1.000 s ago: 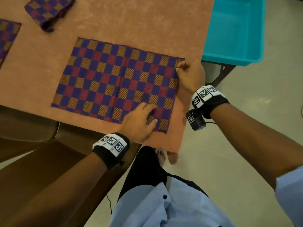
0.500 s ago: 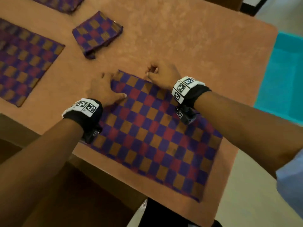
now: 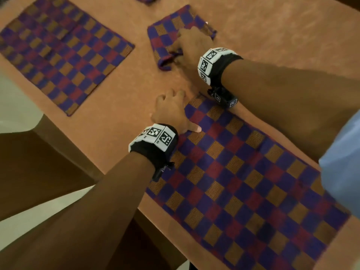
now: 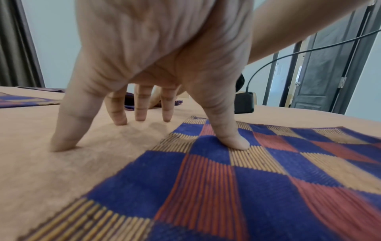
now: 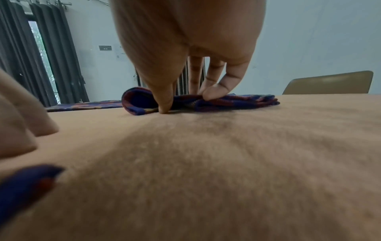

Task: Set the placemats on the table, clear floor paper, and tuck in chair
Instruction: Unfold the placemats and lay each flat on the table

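Placemats in a blue, red and gold check are laid out on the tabletop [image 3: 272,26]. The near placemat [image 3: 243,182] is spread flat along the front edge, and the left placemat [image 3: 58,55] is spread flat well apart from it. Beyond them lies the folded placemat [image 3: 165,34], whose looped near edge is pinched by the right hand [image 3: 192,45] between thumb and fingertips. The left hand [image 3: 171,112] is held spread: its fingertips are planted on bare tabletop just beside the near placemat's far corner, and its thumb [image 4: 230,138] is pressed onto that corner. A tan chair back [image 5: 329,83] is seen past the far edge.
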{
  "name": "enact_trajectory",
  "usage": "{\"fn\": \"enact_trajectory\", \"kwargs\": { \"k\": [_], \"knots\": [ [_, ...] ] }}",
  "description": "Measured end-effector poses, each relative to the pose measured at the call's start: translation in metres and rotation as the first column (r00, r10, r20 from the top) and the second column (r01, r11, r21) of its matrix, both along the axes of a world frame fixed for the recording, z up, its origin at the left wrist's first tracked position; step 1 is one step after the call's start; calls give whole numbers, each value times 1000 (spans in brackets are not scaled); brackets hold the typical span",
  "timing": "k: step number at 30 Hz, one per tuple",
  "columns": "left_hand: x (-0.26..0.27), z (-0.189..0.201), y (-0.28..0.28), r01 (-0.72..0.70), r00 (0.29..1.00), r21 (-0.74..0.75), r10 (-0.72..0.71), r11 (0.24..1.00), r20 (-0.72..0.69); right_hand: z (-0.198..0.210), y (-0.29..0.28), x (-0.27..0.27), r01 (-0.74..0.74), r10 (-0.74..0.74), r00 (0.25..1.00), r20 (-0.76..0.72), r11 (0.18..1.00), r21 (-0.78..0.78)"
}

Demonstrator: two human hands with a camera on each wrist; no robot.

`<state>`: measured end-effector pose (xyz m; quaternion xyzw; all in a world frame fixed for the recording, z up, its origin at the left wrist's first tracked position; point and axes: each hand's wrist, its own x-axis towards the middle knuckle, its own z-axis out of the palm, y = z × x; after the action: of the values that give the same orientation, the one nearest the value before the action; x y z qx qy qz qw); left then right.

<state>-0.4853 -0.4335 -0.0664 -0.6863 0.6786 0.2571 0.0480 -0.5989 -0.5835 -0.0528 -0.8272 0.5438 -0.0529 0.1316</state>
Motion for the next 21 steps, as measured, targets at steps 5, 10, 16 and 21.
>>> {"fn": "enact_trajectory", "kwargs": {
  "k": [5,10,16,21],
  "knots": [
    [-2,1,0,-25,1000,0,25,1000,-6,7,3,-11,-45,28,994,-101,984,-175],
    [-3,4,1,-37,999,7,37,999,-14,25,15,-44,-214,180,962,-207,964,-159],
    [-6,12,1,-39,999,-7,39,999,24,48,59,-100,-330,298,896,-330,943,-45],
    [-19,26,11,-34,996,13,33,999,85,59,109,-160,-313,321,914,-247,947,72]
  ]
}}
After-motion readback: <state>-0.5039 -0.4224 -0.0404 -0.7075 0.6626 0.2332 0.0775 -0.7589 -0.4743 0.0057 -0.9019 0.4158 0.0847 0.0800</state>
